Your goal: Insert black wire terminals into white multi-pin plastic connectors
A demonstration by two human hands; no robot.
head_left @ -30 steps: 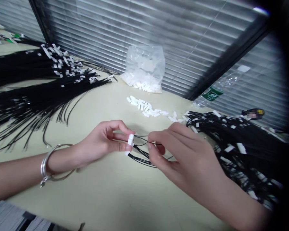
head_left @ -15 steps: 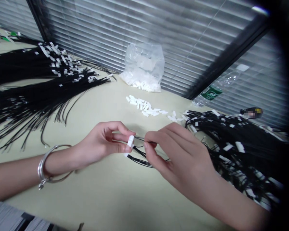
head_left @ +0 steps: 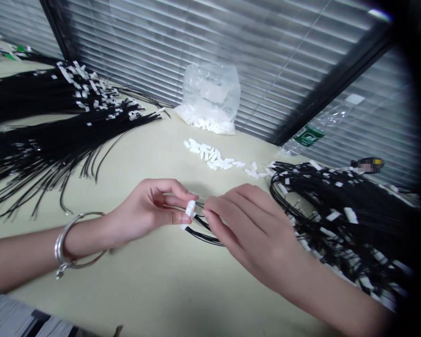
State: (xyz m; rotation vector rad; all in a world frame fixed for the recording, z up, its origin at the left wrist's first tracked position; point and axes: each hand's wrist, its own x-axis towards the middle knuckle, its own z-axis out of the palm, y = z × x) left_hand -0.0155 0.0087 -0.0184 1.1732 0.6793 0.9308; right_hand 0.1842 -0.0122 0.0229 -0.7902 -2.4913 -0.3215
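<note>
Between the thumb and fingers of my left hand [head_left: 154, 206] is a small white plastic connector housing [head_left: 190, 208]. Thin black wires [head_left: 199, 209] run from its right side towards my right hand [head_left: 256, 224]. The right thumb and forefinger are pinched on a black wire close to the connector; the exact tip is hidden by the fingers. Just below, a bundle of black wires [head_left: 205, 238] with a white end piece [head_left: 184, 227] passes under my right hand.
Loose white connectors [head_left: 210, 155] lie mid-table, before a clear plastic bag [head_left: 210, 100] of more. Black wire bundles lie at left [head_left: 49, 135] and right [head_left: 368, 206]. A plastic bottle [head_left: 308, 135] leans at the blinds [head_left: 154, 51].
My right hand has moved slightly left, its pinched fingertips now closer to the connector. My left hand stays nearly still, holding the connector.
</note>
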